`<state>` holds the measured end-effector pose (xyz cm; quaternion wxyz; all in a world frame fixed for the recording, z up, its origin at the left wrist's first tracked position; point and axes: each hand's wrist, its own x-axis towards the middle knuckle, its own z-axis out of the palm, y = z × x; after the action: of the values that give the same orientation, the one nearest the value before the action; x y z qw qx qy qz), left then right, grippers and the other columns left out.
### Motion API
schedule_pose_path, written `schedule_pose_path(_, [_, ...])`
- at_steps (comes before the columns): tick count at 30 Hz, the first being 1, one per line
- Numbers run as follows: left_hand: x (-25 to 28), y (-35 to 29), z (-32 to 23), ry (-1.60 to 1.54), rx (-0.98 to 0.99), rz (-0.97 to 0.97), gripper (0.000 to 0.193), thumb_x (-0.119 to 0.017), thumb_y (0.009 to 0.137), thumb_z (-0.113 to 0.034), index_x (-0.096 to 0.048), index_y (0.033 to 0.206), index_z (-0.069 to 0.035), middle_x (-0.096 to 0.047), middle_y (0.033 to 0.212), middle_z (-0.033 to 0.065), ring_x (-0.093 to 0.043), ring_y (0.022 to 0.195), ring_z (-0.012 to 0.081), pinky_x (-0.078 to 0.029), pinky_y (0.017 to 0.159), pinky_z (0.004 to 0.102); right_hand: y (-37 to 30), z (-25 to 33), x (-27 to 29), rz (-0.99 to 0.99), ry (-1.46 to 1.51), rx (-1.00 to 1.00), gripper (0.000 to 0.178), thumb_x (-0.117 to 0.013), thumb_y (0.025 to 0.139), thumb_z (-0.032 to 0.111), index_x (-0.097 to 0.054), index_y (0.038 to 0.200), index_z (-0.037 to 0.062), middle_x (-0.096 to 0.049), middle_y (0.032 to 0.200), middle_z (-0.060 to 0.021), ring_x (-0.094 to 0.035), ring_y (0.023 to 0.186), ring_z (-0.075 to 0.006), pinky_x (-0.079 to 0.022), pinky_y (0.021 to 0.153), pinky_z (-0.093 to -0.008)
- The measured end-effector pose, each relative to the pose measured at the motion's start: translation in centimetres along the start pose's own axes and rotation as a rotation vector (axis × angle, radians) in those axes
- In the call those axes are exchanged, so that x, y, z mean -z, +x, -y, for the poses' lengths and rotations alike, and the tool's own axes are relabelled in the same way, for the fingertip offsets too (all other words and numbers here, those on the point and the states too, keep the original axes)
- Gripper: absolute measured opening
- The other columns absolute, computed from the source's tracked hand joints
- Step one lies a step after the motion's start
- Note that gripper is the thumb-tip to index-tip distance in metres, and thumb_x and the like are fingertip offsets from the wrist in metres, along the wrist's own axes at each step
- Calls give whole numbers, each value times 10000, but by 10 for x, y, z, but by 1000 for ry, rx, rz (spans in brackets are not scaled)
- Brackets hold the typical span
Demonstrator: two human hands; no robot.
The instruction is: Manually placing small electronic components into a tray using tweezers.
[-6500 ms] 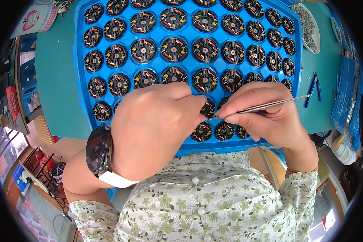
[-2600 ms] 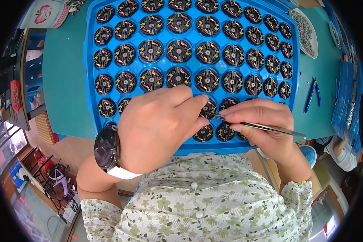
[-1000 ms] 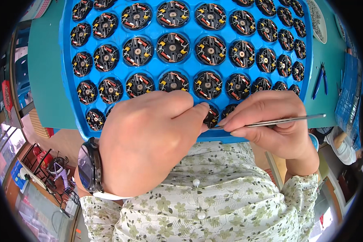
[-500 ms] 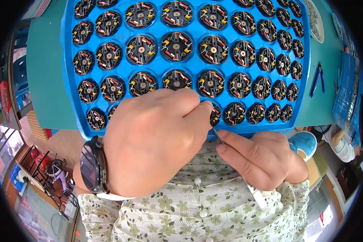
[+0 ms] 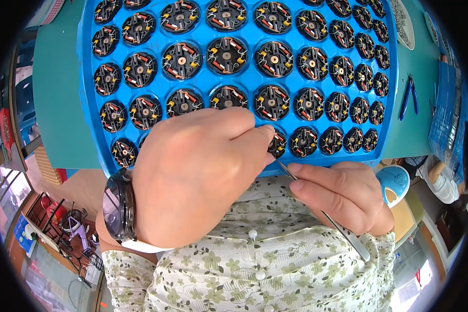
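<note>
A blue moulded tray (image 5: 106, 162) holds rows of round black parts (image 5: 273, 102), each with a copper-coloured centre, red-and-white pieces, yellow pieces and thin wires. My left hand (image 5: 192, 177), wearing a dark watch (image 5: 118, 208), reaches over the tray's front row. Its thumb and forefinger are pinched at the left edge of one front-row round part (image 5: 280, 144); what lies between them is hidden. In my right hand (image 5: 343, 195) is a pair of slim metal tweezers (image 5: 356, 245), its tip just right of my left thumb, near the tray's front rim.
Blue-handled cutters (image 5: 410, 98) lie on the green tabletop (image 5: 57, 119), right of the tray. Behind them stands a pale dish of small pieces (image 5: 404, 23). A blue rounded object (image 5: 394, 182) is beside my right wrist. A bicycle (image 5: 78, 229) stands at lower left.
My right hand and the tweezers have drawn slightly right, away from the left fingertips, and the tweezers' back end shows more. My left hand stays at the same part, its thumb tip now visible.
</note>
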<state>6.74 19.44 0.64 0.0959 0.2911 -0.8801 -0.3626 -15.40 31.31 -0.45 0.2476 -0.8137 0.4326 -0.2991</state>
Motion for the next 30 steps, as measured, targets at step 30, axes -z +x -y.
schedule_pose_path(30, [-4,4,0,-17,-14,-15,353,-867,691,-115,-760,1018,-36,-596,727,70,-604,607,249,-469,525,362,15,-31,23,61,471,-299,199,-769,764,-28,-785,962,-7,-771,988,-184,-770,837,-263,-622,689,-308])
